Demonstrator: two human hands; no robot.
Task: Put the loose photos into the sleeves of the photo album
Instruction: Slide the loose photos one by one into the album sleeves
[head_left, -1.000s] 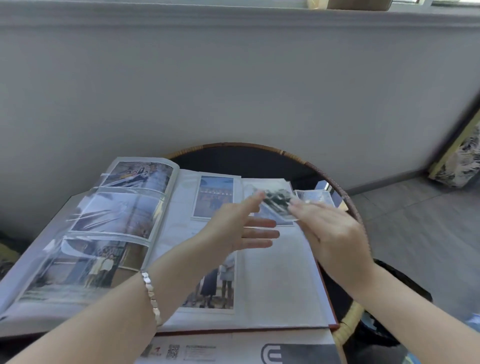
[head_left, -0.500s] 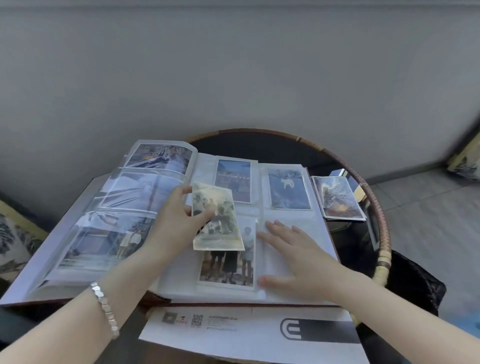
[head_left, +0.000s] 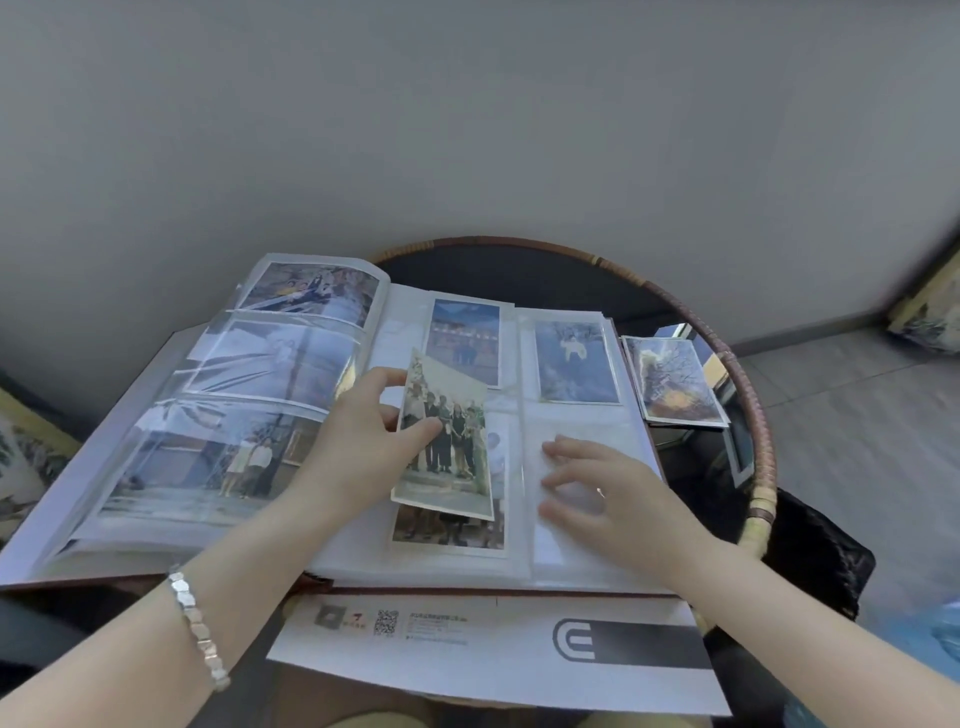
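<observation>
While the left hand (head_left: 358, 441) pinches a faded colour photo of a standing group (head_left: 449, 452) by its left edge, thumb on the front and fingers curled behind, the right hand (head_left: 608, 488) lies flat with its fingers spread and nearly straight, holding nothing; its fingertips press on an empty clear plastic sleeve (head_left: 587, 426) at the lower right of the album's right-hand page. The held photo stands tilted just above the page, partly covering the lower left sleeve, where another group photo (head_left: 447, 530) already sits; it is not inside any sleeve. A thin ring (head_left: 600, 492) shows on one finger of the right hand; a silver link bracelet (head_left: 200, 629) circles the left wrist.

Both hands are over a large open photo album with white pages (head_left: 400, 327); the two upper sleeves of its right page hold bluish prints, and its left page, under glossy film, carries three wider pictures stacked top to bottom. Just beside the album's right edge lies a small stack of loose photos (head_left: 675, 384), its top print showing bare branches. All this rests on a round dark table with a woven rattan rim (head_left: 753, 415); a white printed sheet with a QR code and a black logo (head_left: 493, 654) sticks out from under the album's near edge. A plain grey wall (head_left: 467, 130) rises behind.
</observation>
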